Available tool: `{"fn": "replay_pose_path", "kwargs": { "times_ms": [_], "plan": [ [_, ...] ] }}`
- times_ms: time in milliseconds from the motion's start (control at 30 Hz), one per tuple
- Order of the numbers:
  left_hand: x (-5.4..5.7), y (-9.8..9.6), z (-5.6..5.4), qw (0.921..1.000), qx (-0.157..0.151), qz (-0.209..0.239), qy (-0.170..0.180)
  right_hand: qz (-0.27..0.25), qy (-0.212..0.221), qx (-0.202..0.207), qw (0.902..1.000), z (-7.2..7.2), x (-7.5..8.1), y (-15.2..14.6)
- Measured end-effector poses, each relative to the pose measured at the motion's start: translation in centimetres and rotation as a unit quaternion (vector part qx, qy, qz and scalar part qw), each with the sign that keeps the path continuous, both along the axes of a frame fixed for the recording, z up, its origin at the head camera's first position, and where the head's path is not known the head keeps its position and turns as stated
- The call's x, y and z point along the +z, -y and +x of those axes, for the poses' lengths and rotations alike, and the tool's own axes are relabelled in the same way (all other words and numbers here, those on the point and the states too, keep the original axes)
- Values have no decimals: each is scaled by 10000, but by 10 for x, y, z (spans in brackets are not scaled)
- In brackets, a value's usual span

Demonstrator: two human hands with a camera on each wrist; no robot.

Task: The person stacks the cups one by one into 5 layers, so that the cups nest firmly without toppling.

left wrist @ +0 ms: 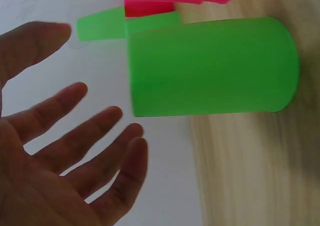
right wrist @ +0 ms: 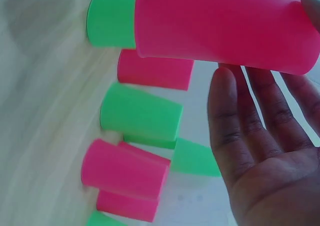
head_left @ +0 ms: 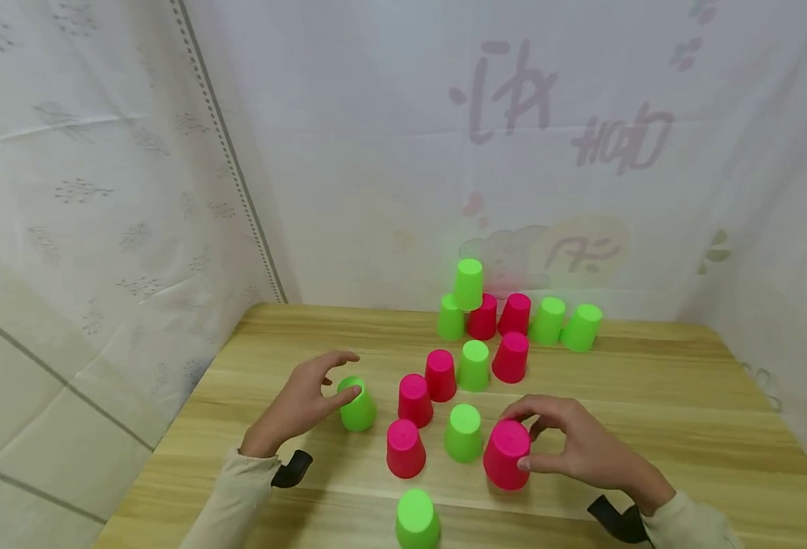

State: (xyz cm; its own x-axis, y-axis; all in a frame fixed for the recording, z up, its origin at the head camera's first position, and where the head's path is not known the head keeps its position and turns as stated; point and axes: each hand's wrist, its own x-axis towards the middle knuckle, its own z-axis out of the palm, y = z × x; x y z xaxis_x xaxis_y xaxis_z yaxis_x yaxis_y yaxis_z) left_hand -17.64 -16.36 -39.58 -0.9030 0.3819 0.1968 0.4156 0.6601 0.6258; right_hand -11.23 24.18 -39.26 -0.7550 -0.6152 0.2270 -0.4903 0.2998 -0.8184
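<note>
Upside-down plastic cups stand on a wooden table (head_left: pixel 657 396). My left hand (head_left: pixel 345 376) is spread open beside a green cup (head_left: pixel 358 406), thumb at its top edge. In the left wrist view a small gap shows between the straight fingers (left wrist: pixel 107 136) of the left hand (left wrist: pixel 75 141) and that green cup (left wrist: pixel 210 65). My right hand (head_left: pixel 535 440) grips a pink cup (head_left: pixel 506 454), with its fingers curved over the top and its thumb on the side. The right wrist view has this pink cup (right wrist: pixel 220 28) lying between the thumb and the fingers (right wrist: pixel 225 116).
Between my hands stand a pink cup (head_left: pixel 405 448), a green cup (head_left: pixel 463 433) and another pink cup (head_left: pixel 414 399), with several more behind. A green cup (head_left: pixel 417 520) stands near the front edge. A back row carries a green cup (head_left: pixel 468 284) stacked on top. White curtains close in the left and rear.
</note>
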Motion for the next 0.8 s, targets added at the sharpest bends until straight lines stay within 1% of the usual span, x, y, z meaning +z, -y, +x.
{"fn": "replay_pose_path", "kwargs": {
  "times_ms": [67,167,233,300,367,567,700,800],
  "plan": [
    [-6,2,2,9999,27,-33,121,-4,-125,-66,9999,-4,5,-3],
    [-13,2,4,9998,94,-26,172,-26,-424,-178,9989,-10,13,-6],
    [-16,1,4,9997,162,33,153,-23,-632,-250,9977,-16,19,-7],
    [-18,1,5,9997,212,81,91,-20,-726,-330,9968,-23,26,-8],
    [-19,1,6,9994,293,158,119,22,-780,-424,9960,-29,32,-9],
    [-23,3,8,9979,403,284,423,160,-724,-675,9950,-49,45,-11],
    [-26,4,9,9976,369,357,459,91,-606,-878,9943,-62,49,-10],
    [-27,4,9,9975,404,370,455,7,-444,-1035,9936,-72,50,-9]
  ]
}}
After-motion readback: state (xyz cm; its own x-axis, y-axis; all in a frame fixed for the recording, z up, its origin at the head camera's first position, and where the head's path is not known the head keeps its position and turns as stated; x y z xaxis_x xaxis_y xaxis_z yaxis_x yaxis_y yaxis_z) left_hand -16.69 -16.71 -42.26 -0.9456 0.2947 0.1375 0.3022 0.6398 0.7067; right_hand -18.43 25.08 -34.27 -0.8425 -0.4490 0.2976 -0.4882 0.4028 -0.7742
